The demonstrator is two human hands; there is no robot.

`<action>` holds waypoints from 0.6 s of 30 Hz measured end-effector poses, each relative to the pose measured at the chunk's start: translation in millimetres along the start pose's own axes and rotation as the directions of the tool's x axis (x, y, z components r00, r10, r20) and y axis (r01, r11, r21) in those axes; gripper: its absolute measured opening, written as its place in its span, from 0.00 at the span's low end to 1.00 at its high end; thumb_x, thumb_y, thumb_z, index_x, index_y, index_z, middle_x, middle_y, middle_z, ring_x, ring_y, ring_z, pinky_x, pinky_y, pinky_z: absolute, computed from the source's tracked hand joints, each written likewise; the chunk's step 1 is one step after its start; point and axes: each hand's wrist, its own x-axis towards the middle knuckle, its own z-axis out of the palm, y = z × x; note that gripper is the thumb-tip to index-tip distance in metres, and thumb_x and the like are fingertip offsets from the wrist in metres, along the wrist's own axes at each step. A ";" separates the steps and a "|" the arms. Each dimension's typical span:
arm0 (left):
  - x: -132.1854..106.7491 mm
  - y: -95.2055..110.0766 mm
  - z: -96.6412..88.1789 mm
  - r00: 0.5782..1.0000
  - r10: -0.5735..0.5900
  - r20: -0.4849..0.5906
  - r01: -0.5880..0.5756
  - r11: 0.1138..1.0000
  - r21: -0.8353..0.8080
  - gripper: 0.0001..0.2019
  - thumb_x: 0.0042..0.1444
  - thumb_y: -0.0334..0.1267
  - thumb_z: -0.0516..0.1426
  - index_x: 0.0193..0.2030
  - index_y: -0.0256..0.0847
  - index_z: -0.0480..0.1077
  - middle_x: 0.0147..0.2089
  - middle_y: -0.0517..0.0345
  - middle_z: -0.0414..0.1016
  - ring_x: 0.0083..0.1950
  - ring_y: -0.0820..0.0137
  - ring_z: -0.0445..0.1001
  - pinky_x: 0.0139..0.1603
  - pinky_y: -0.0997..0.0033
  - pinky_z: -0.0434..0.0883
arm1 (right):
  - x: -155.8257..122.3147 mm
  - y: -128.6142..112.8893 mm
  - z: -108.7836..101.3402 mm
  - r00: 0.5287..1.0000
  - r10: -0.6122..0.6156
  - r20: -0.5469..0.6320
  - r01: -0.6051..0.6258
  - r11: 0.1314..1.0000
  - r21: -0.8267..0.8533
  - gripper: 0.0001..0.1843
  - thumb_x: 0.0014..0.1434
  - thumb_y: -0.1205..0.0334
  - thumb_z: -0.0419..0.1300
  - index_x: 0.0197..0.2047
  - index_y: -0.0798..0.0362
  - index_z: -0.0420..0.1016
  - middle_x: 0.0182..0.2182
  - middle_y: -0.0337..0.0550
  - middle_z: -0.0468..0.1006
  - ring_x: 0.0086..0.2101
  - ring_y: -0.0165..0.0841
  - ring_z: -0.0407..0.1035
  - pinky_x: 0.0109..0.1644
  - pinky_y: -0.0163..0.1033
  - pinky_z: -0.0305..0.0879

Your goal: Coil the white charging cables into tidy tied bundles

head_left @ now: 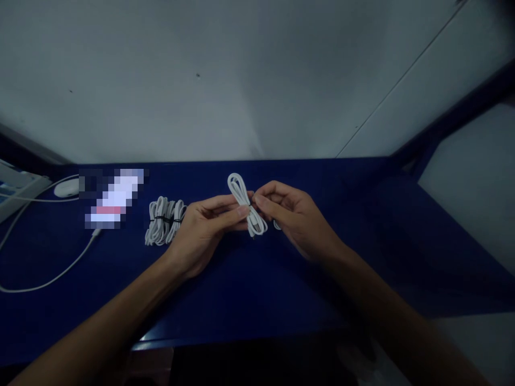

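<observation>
Open blue desk (382, 241) stretches right of the coiled white cable (243, 199); a tied cable bundle (164, 221) lies just left. Fingers of left hand (201, 230) and right hand (295, 220) pinch its waist, loops flaring.

Left grip (205, 228), right grip (292, 217), fingertips (242, 211) pinched together, forearms (120, 316) converging

Smooth white plastic-coated coiled cable (245, 203), faintly glossy, pinched in bare hands, second bundle of cables (164, 221) with the same sheen under a dark matt tie, deep blue table (249, 289) top, matt, possibly laminate in the dim light, pale matt painted wall (225, 80)
</observation>
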 end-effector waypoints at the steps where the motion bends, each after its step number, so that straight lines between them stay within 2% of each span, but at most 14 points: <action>1: -0.4 0.4 0.0 1.000 0.007 0.005 -0.007 1.000 0.008 0.14 0.62 0.34 0.70 0.55 0.44 0.86 0.51 0.48 0.88 0.50 0.58 0.87 0.60 0.54 0.83 | 0.2 0.4 -0.5 1.000 0.014 0.014 -0.014 1.000 0.028 0.09 0.70 0.52 0.69 0.44 0.49 0.81 0.34 0.37 0.80 0.33 0.30 0.73 0.42 0.39 0.73; 7: -1.3 1.5 2.2 1.000 0.014 0.001 -0.014 0.999 0.040 0.14 0.61 0.36 0.71 0.54 0.44 0.86 0.50 0.47 0.88 0.48 0.57 0.88 0.58 0.50 0.84 | 1.2 -0.5 -2.6 0.993 0.070 0.091 -0.083 0.987 0.138 0.08 0.68 0.55 0.71 0.43 0.49 0.80 0.38 0.38 0.82 0.37 0.30 0.75 0.47 0.39 0.73; 13: -1.8 1.6 2.3 1.000 -0.015 0.014 0.015 0.999 0.050 0.14 0.61 0.37 0.71 0.54 0.43 0.86 0.49 0.47 0.89 0.47 0.58 0.88 0.56 0.54 0.85 | 1.4 -2.7 -4.5 0.972 0.190 0.137 -0.215 0.958 0.191 0.11 0.65 0.55 0.74 0.42 0.49 0.79 0.37 0.37 0.79 0.36 0.30 0.74 0.45 0.41 0.74; 18: -3.2 0.6 2.3 0.998 -0.051 0.036 0.050 0.999 0.014 0.15 0.61 0.35 0.71 0.55 0.43 0.86 0.48 0.46 0.89 0.48 0.57 0.88 0.57 0.54 0.84 | 2.0 -4.7 -7.0 0.967 0.201 0.157 -0.228 0.956 0.183 0.13 0.61 0.58 0.77 0.41 0.50 0.79 0.38 0.38 0.80 0.37 0.30 0.73 0.45 0.39 0.73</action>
